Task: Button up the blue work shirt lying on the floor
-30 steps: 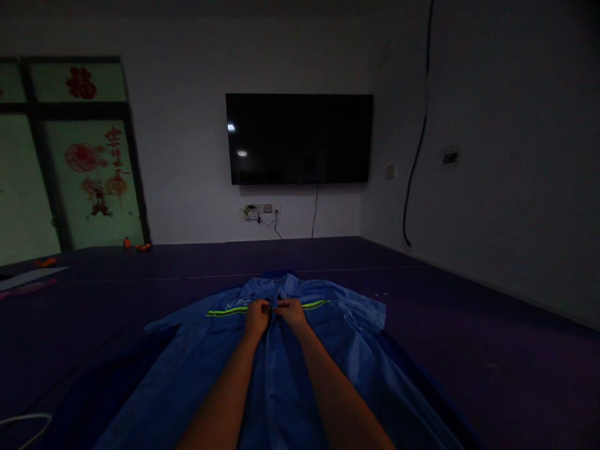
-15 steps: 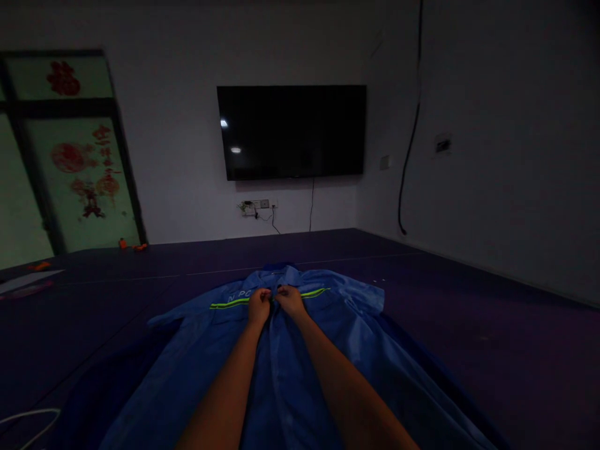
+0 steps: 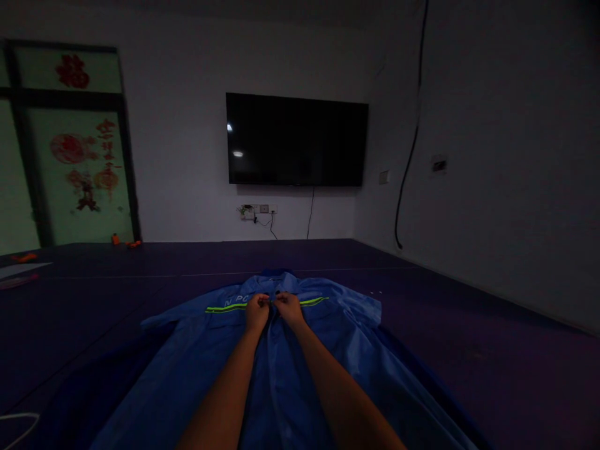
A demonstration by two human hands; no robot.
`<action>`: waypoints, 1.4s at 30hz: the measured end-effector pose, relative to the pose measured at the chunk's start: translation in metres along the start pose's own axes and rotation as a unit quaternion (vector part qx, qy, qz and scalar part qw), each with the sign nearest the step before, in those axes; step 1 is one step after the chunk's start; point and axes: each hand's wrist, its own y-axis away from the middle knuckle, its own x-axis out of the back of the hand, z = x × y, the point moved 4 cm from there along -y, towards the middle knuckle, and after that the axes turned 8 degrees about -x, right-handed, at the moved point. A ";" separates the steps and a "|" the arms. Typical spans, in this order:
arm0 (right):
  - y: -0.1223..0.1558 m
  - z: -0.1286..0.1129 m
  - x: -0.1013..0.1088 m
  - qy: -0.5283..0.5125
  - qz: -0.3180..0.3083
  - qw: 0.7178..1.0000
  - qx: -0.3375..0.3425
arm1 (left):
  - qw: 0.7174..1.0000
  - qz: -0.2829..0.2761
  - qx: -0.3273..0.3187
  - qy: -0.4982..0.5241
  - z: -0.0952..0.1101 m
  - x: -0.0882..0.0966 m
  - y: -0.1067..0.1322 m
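A blue work shirt (image 3: 201, 369) with a yellow-green reflective stripe across the chest lies spread on a dark purple surface (image 3: 469, 350), collar pointing away from me. My left hand (image 3: 257, 311) and my right hand (image 3: 287, 308) sit side by side at the middle of the chest, just below the collar. Both pinch the fabric along the front opening, fingers closed and almost touching each other. Any button or fastener between the fingertips is too small and dark to make out.
A black wall-mounted television (image 3: 297, 140) hangs ahead, above a wall socket (image 3: 255, 210) with cables. A glass door (image 3: 75, 144) with red paper decorations stands at the left. A white cable (image 3: 16, 428) lies at the lower left. Small orange objects (image 3: 122, 240) lie by the door.
My hands stay pinched at the same spot on the shirt's chest. Only my head has shifted slightly, so the room has moved a little in view.
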 end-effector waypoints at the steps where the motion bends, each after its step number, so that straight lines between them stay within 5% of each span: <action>1: 0.001 0.000 0.000 0.000 -0.002 1.000 -0.001 | 1.000 0.002 0.000 0.001 0.000 0.000 0.000; 42: 0.007 -0.008 0.000 0.086 -0.031 0.995 0.044 | 0.999 -0.001 -0.030 0.029 0.004 -0.002 -0.001</action>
